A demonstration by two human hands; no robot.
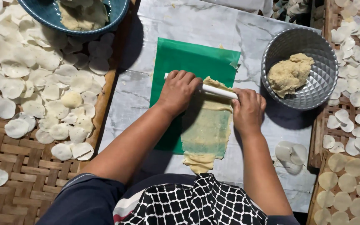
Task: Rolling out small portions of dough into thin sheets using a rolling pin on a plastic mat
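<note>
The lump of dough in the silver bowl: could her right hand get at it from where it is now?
Probably yes. The right hand rests on the white roller, and the dough lump lies uncovered in the open silver bowl just beside it.

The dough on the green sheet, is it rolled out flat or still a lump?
Rolled flat: the dough strip lies thin on the green plastic sheet, the green showing through it, with both hands pressing the white rolling pin at its far end.

Bright daylight, sharp focus, hard shadows falling left.

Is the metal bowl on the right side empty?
No: the metal bowl holds a lump of pale dough, while both hands, left hand and right hand, press a white roller.
</note>
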